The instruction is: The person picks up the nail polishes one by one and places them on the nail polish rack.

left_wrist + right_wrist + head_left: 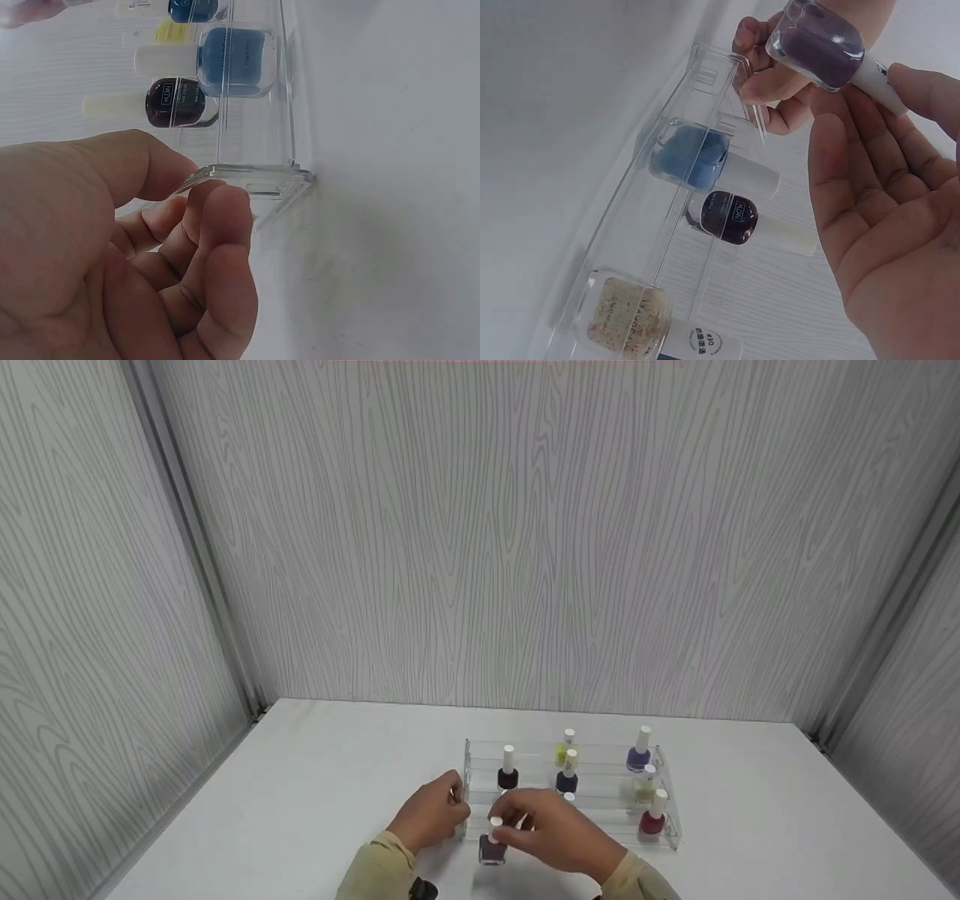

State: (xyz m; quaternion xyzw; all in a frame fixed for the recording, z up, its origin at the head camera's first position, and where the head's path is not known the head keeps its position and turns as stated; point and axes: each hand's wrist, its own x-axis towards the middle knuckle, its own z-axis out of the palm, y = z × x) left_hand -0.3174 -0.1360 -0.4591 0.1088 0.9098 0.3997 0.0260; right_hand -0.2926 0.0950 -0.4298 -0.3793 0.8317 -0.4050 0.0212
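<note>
My right hand (pixel 551 829) holds a nail polish bottle (pixel 493 851) by its white cap, in front of the clear stepped rack (pixel 607 814). In the right wrist view the polish in this bottle looks dusky purple, and thumb and fingers pinch the cap. At the rack's left end, my left hand (pixel 429 811) pinches the clear side panel (pixel 262 177) between thumb and fingers. Close to that panel, a light blue bottle (pixel 690 156) stands on the front step, with a dark red one (pixel 731 217) behind it. A glitter bottle (pixel 630 315) stands farther along the front.
Higher on the rack stand navy (pixel 567 781), yellow (pixel 563 754) and violet (pixel 638 759) bottles. Toward its right end are a pale bottle (pixel 644 790) and a red one (pixel 652 822). The white table (pixel 300 780) meets wood-grain panels (pixel 480 547) behind and at both sides.
</note>
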